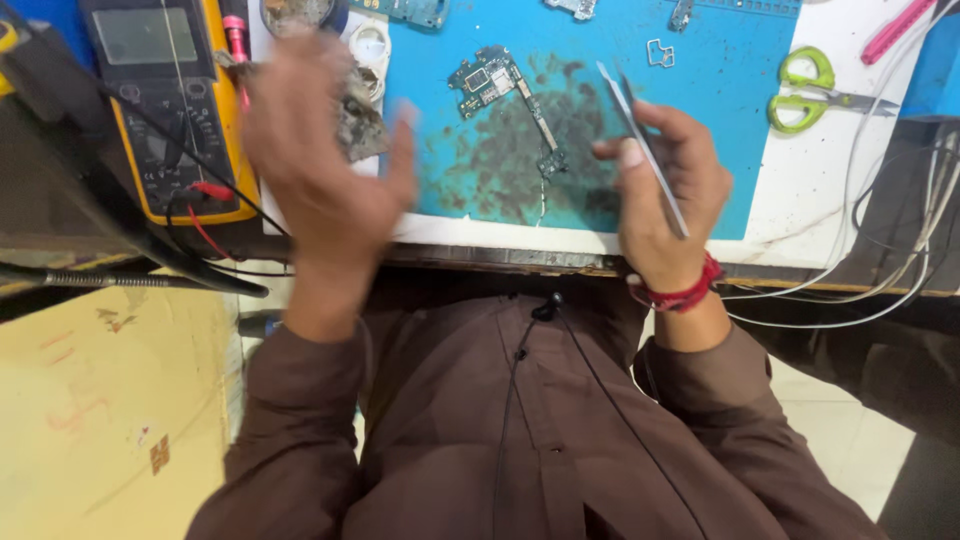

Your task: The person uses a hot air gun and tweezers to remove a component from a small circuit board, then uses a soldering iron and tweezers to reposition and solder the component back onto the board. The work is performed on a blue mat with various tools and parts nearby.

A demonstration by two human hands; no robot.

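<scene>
Here the right hand (665, 190) pinches metal tweezers (645, 150) in a closed grip, just right of the circuit board (500, 95); the blurred left hand (320, 170) spreads open, empty.

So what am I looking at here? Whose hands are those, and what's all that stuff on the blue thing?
The camera sits on a person's head and looks down, so you see that person's own two hands and brown shirt. The right hand holds metal tweezers and wears a red thread band on the wrist. The left hand is blurry, open, and holds nothing. Below them lies a blue work mat, stained dark in the middle. On it rests a small green circuit board. At the left is a yellow multimeter, a tool for checking electricity. At the right lie green-handled scissors and some white cables.
</scene>
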